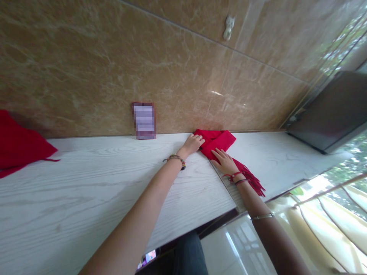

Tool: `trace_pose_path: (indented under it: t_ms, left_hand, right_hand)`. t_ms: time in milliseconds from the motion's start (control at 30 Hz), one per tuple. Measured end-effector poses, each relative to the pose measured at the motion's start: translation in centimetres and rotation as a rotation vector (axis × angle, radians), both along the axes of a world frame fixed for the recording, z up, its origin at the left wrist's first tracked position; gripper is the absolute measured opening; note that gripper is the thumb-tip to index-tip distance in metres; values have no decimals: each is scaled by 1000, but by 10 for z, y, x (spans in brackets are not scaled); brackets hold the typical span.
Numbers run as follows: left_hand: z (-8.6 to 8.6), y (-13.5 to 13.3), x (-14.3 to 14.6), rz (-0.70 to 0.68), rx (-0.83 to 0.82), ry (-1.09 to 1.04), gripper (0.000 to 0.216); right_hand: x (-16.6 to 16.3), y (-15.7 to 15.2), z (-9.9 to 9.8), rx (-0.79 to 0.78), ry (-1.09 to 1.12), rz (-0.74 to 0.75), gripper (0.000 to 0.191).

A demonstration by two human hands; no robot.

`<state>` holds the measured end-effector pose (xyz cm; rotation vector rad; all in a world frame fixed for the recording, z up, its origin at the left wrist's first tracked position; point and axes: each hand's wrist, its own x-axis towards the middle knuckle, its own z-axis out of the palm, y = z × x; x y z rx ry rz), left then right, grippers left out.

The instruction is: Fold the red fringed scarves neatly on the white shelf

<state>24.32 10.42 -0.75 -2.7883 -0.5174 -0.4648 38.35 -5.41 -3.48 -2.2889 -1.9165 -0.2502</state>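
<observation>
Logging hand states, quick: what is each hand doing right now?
Left hand: fingers curled at the end of the red scarf; whether it grips cannot be told.
Right hand: open, flat on the red scarf.

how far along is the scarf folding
Done: the scarf looks doubled over by the wall. In hand: the left hand curls at its folded corner, grip unclear, and the right hand presses flat on it. Left: the fringed tail lies loose near the table edge, and a second red cloth lies apart, untouched.
</observation>
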Motion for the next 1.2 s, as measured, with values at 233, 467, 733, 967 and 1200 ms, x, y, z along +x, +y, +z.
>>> trace_pose_path:
  t_ms: [233, 467, 733, 967, 1200]
  left_hand:
    - [-4, 16, 10, 7, 3, -74, 38]
    - [-7, 47, 1, -179, -93, 100, 48]
    - [-5, 58, 2, -83, -151, 89, 61]
    - [-4, 50, -12, 19, -330, 72, 65]
    - [-10, 21, -21, -64, -407, 177, 56]
  right_hand:
    - [2, -1, -2, 39, 18, 31, 52]
    - [4, -1, -3, 62, 13, 67, 53]
    - [0, -2, -3, 29, -34, 62, 54]
    - [-2, -2, -2, 20, -43, 45, 53]
    - [2, -1, -8, 60, -57, 56, 51]
